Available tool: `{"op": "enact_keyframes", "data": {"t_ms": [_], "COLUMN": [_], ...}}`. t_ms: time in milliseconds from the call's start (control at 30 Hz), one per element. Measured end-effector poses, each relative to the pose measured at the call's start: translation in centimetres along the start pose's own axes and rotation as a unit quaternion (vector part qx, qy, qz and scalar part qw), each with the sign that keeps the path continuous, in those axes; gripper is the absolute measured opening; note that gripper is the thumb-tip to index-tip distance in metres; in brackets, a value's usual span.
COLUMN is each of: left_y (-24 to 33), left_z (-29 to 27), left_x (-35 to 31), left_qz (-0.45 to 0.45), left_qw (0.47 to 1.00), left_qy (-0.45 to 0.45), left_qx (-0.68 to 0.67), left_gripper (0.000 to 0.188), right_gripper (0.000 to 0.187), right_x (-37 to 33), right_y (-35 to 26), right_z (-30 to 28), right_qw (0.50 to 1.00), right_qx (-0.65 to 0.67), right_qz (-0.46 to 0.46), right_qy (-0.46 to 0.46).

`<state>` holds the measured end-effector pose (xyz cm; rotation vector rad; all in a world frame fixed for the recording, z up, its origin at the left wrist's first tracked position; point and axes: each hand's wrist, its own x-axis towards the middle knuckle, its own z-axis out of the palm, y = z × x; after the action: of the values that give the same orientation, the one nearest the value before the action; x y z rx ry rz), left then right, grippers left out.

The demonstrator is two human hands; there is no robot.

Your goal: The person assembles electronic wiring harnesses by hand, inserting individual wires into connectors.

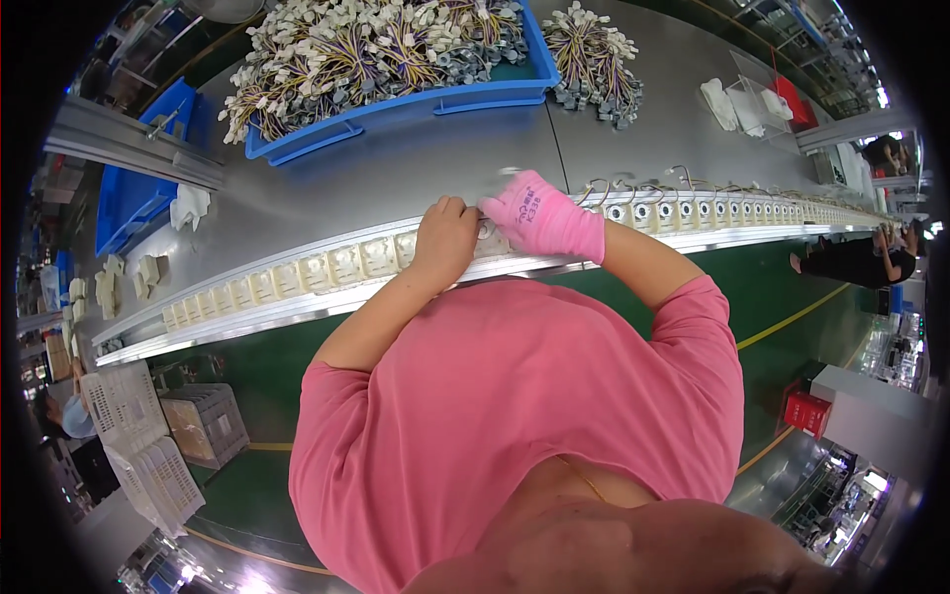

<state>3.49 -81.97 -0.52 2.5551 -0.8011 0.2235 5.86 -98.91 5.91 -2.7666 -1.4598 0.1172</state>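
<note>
A long metal rail [267, 331] crosses in front of me, holding a row of square, cream-white plastic housings [345, 264]. My bare left hand [447, 238] is over the row, its fingers curled down and closed; what they hold is hidden. Right beside it, my right hand [539, 213] wears a pink glove, with its fingers bent toward the left hand above a housing. Its fingertips are closed on something too blurred to make out, and a small whitish smear shows above them. Housings to the right of my hands have dark round centres and short wires [683, 178] sticking up.
Beyond the rail, a blue tray [396, 112] is heaped with wire harnesses [346, 59] with white and grey connectors. More harnesses [594, 64] lie beside it on the metal table [327, 188]. Another blue tray [139, 183] is at left; white crates [139, 436] stand below. People work at both sides.
</note>
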Motion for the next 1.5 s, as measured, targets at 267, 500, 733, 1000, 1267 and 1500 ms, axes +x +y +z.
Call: {"op": "enact_keyframes", "data": {"t_ms": [267,500,733,1000,1267,1500], "left_y": [-0.1,-0.1,0.3,0.5,0.0,0.5], "left_z": [0.2,0.3,0.0,0.2,0.8,0.3], "left_x": [-0.3,0.0,0.0,0.5,-0.2,-0.1], "left_qz": [-0.02,-0.034,-0.058,-0.131,-0.07,-0.066], "left_qw": [0.992,0.992,0.991,0.985,0.989,0.991], "left_qy": [0.078,0.061,0.055,0.03,0.078,0.052], "left_qx": [-0.095,-0.107,-0.111,-0.107,-0.108,-0.103], "left_gripper": [0.009,0.009,0.01,0.01,0.012,0.013], "right_gripper": [0.022,0.025,0.018,0.015,0.013,0.011], "right_x": [0.6,1.2,1.1,1.7,2.2,1.5], "right_y": [-0.3,0.1,-1.8,-0.6,0.6,0.5], "right_z": [-0.1,0.6,1.3,-0.1,0.8,1.1], "right_qw": [0.974,0.978,0.981,0.994,0.993,0.995], "right_qx": [0.056,0.051,0.095,-0.072,-0.014,0.003], "right_qz": [0.089,0.128,0.152,0.004,0.017,0.048], "right_qy": [-0.203,-0.154,-0.08,-0.082,-0.113,-0.089]}}
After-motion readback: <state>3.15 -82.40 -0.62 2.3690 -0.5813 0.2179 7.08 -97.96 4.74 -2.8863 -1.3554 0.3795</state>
